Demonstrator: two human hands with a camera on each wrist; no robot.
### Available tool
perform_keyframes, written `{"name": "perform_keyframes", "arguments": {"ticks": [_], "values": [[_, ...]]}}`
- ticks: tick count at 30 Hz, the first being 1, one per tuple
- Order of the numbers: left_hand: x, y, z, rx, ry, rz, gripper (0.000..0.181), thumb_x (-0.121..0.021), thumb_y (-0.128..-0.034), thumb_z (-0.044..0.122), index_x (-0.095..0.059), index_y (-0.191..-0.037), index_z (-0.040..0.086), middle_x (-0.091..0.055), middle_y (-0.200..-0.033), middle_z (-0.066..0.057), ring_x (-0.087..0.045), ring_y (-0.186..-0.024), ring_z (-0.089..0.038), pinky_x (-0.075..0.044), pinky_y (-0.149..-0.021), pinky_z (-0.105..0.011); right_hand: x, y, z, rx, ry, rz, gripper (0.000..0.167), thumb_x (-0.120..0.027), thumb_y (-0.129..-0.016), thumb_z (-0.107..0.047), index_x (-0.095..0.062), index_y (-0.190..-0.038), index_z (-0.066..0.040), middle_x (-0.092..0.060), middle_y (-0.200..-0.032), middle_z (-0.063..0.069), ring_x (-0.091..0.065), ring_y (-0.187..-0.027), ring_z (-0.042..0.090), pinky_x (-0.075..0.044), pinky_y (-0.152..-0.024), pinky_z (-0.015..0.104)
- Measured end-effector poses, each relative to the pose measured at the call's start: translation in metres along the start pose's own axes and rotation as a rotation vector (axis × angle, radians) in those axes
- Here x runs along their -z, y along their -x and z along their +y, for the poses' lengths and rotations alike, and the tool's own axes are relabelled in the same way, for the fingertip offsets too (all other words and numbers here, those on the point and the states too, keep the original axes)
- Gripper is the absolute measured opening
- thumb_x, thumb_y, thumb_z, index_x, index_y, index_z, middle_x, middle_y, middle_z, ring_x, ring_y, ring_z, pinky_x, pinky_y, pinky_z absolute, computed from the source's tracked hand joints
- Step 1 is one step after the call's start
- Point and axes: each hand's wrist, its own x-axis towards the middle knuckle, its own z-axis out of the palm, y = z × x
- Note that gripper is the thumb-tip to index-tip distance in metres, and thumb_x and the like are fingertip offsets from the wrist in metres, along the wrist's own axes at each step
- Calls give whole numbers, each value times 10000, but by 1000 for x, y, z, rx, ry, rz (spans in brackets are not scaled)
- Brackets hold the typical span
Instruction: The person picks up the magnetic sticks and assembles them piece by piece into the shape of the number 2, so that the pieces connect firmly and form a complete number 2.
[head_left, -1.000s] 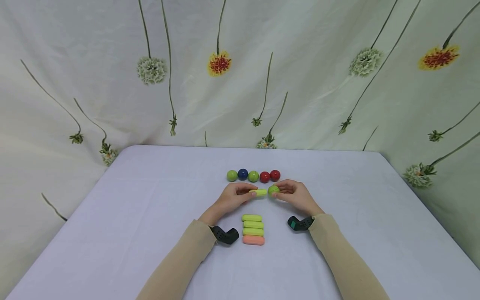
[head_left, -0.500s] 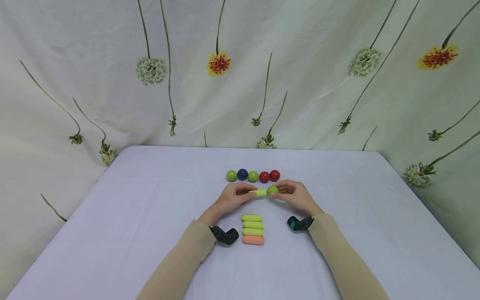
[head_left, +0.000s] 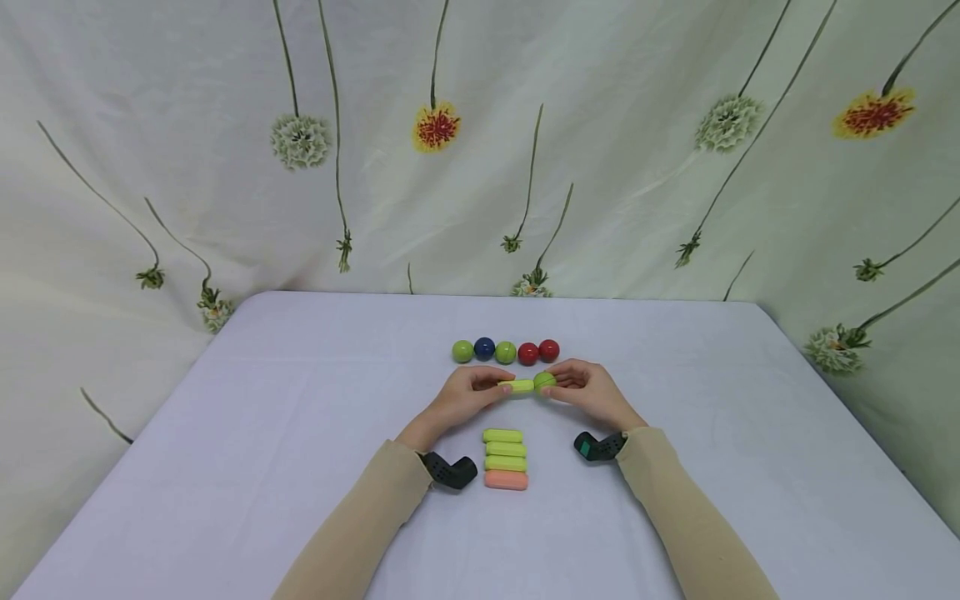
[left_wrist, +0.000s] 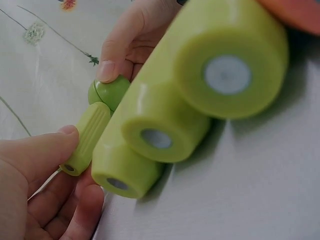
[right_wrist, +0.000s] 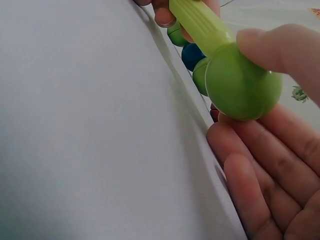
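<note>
Between its thumb and fingers my left hand [head_left: 463,393] pinches a yellow-green magnetic rod [left_wrist: 89,132] with a ribbed side and a grey disc in its end. My right hand [head_left: 592,390] pinches a green ball [right_wrist: 243,82] between thumb and fingers. The rod's far end touches the ball, as both wrist views show. Just nearer on the table, several yellow-green rods [head_left: 506,450] lie side by side, with an orange rod [head_left: 506,480] at the near end of the row. In the left wrist view the nearest rods show grey discs in their ends.
Behind the hands a row of balls stands on the white-covered table [head_left: 300,400]: a green ball [head_left: 462,351], a blue ball [head_left: 484,348], another green ball [head_left: 506,352] and two red balls, the left red ball [head_left: 528,354] slightly nearer. A flowered cloth [head_left: 637,167] hangs behind.
The green ball in my right hand has moved slightly left, from a small gap to contact with the rod's end. My left hand and the lying rods have stayed put.
</note>
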Motion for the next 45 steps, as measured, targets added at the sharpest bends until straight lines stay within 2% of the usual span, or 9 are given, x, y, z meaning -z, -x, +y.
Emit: {"name": "perform_keyframes", "arguments": {"ticks": [6,11,15,19,23,30,37,41,45], "values": [[0,0,0,25,41,22,264,-677,-875,220,-690,-1098,80,-650,-1013,-34,-547,-776,-145,-466,-645,-244,0,0,0,-5,3,7,379,-752,-801,-310,-649,-1088,-85,-658,-1020,34,-616,-912,179,-505,-814,327],[-1,0,-1,33,84,79,262,-689,-866,227,-694,-1074,68,-658,-979,-48,-548,-708,-153,-463,-608,-246,1,0,-2,-7,3,20,373,-749,-805,-293,-647,-1087,-71,-657,-1021,48,-617,-912,183,-505,-805,316],[-1,1,-1,29,75,157,217,-686,-868,222,-701,-1037,87,-662,-939,-22,-563,-711,-151,-477,-605,-242,1,0,-2,-9,5,30,379,-748,-806,-285,-646,-1089,-54,-657,-1026,62,-617,-908,186,-502,-802,311],[0,1,-2,5,70,263,179,-699,-857,220,-706,-980,91,-661,-910,-6,-582,-740,-148,-502,-608,-247,0,-2,-1,-18,3,39,379,-748,-807,-286,-648,-1089,-54,-659,-1029,64,-617,-906,178,-497,-801,293],[3,0,-4,-16,95,364,176,-717,-843,224,-705,-933,74,-652,-890,-25,-586,-766,-147,-515,-607,-247,0,-2,0,-20,2,43,374,-748,-809,-284,-649,-1087,-54,-662,-1028,62,-619,-906,176,-495,-802,285],[12,-2,-7,-24,114,500,180,-731,-831,222,-701,-904,60,-657,-887,-47,-581,-763,-153,-492,-589,-217,0,-2,1,-19,0,43,376,-749,-804,-299,-651,-1076,-58,-660,-1022,59,-617,-897,178,-498,-792,292],[20,-4,-8,-19,65,654,140,-739,-814,189,-701,-883,73,-681,-878,-46,-587,-834,-159,-432,-696,-267,0,-3,2,-32,-1,44,374,-752,-801,-299,-651,-1070,-60,-658,-1017,55,-611,-888,168,-494,-777,263],[23,-5,-11,8,56,696,150,-731,-816,171,-692,-915,65,-664,-895,-60,-577,-867,-180,-434,-734,-293,0,-2,2,-27,-5,43,379,-751,-803,-301,-649,-1068,-50,-658,-1017,59,-609,-886,171,-490,-782,272],[25,-6,-11,42,66,694,230,-740,-808,167,-680,-985,31,-644,-975,-109,-568,-950,-226,-456,-779,-340,0,-1,1,-20,-6,42,382,-748,-807,-295,-647,-1071,-39,-657,-1020,67,-610,-890,178,-490,-784,284]]}}
